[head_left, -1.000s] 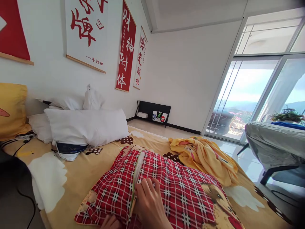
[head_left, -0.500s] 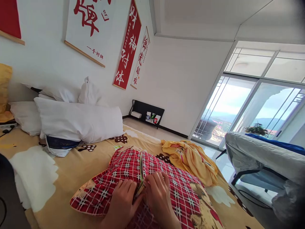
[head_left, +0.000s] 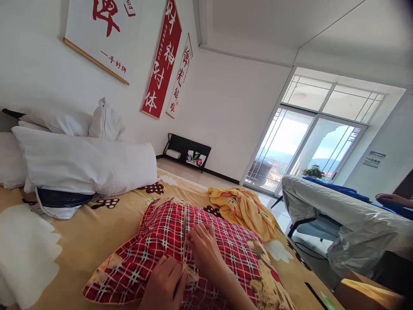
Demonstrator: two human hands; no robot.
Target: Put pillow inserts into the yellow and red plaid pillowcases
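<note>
A plump pillow in a red plaid cover [head_left: 161, 232] with a brown bear print lies on the bed before me. Its zipper [head_left: 184, 219] runs down the middle, showing a narrow greenish gap at the far part. My left hand [head_left: 165, 282] is closed on the cover's fabric beside the near part of the zipper. Higher along the same line, my right hand [head_left: 204, 247] pinches at the zipper, fingertips together. The small zipper pull is hidden by the fingers, if it is there.
White pillows [head_left: 93, 163] are piled at the left. A crumpled yellow cloth [head_left: 243, 211] lies beyond the plaid pillow. On the right stands a plastic-covered table [head_left: 332, 206] with blue cloth, a person's hand [head_left: 392, 198] by it. A cardboard box [head_left: 368, 295] sits at lower right.
My right hand has moved away from my left, farther up the zipper. The view has turned right, bringing the other person's hand and the box into sight.
</note>
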